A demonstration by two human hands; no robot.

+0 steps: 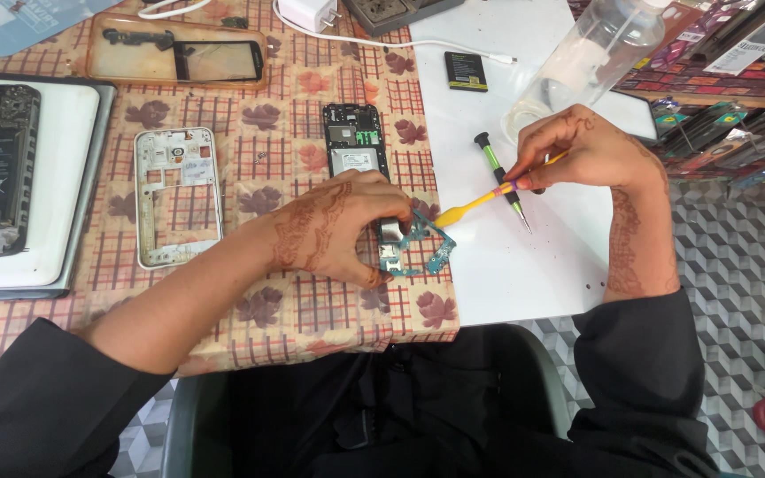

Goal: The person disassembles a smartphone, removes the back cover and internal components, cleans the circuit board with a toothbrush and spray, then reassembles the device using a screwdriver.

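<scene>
Black sleeves nearest cam. L to R: white phone frame on checked cloth; left hand fingers pinched on teal circuit board at open phone body; right hand closed on yellow pry tool, tip touching board, w/ green screwdriver just beside.

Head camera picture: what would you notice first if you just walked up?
The yellow pry tool in the right hand, its tip at the teal circuit board that the left hand pins down mid-table. Then the white phone frame at left.
</scene>
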